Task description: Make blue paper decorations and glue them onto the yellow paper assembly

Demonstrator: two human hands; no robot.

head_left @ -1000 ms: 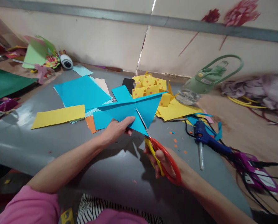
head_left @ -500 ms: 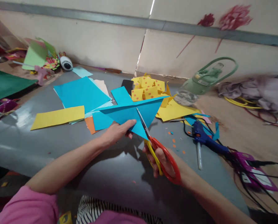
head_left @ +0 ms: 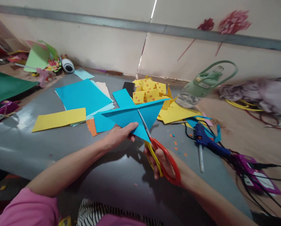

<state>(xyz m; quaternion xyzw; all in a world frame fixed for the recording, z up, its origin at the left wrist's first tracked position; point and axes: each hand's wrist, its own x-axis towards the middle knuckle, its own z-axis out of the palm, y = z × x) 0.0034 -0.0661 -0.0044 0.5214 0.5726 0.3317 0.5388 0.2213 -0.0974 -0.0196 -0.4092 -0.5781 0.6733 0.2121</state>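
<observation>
My left hand (head_left: 118,135) pinches the lower edge of a folded blue paper triangle (head_left: 131,116), holding it up above the grey tabletop (head_left: 112,175). My right hand (head_left: 165,163) grips red and yellow scissors (head_left: 162,155). Their blades reach up into the blue paper, just right of my left fingers. A larger blue sheet (head_left: 82,95) and a yellow strip (head_left: 59,118) lie flat to the left.
A blue glue gun (head_left: 207,142) with black cords lies to the right. Behind the paper sit yellow dotted pieces (head_left: 150,89), yellow sheets, a dark phone (head_left: 129,87) and a green water bottle (head_left: 205,83). Green card and craft clutter fill the far left; purple packets lie at both sides.
The scissor blades have advanced a little further up into the blue paper. Both hands have otherwise stayed in place; the view shifted slightly.
</observation>
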